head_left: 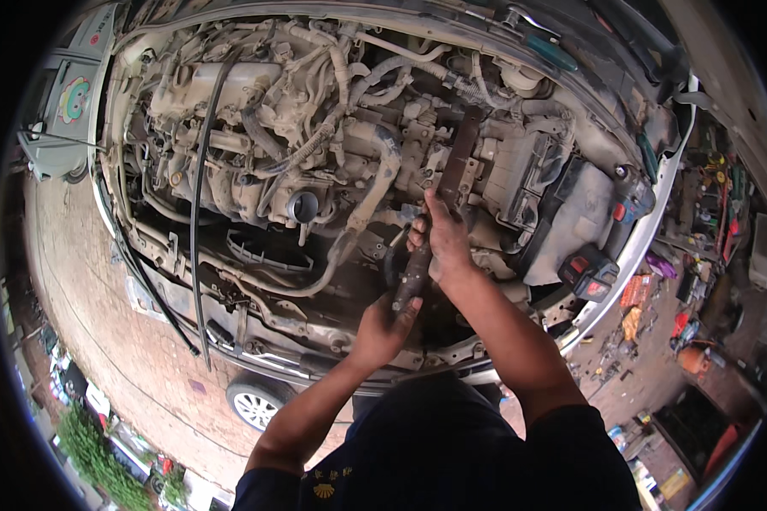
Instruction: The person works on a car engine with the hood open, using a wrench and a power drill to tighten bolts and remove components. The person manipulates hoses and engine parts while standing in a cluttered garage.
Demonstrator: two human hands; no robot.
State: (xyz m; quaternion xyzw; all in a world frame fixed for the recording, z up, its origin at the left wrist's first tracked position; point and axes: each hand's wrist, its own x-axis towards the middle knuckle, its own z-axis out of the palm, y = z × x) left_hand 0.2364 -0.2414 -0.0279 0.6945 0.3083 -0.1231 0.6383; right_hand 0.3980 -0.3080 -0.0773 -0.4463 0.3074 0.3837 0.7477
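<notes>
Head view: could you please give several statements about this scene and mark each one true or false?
1. The left hand and the right hand both hold a grimy, brown metal bar. True.
2. The long, thin, black strip lies to the right of both hands. False: the strip lies to their left.
3. A silver, spoked metal wheel shows at lower left. True.
4. The left hand covers the grey, round, open tube. False: neither hand touches the tube.

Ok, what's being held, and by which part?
A long dark-brown metal bar: left hand at its near end, right hand around its middle.
</notes>
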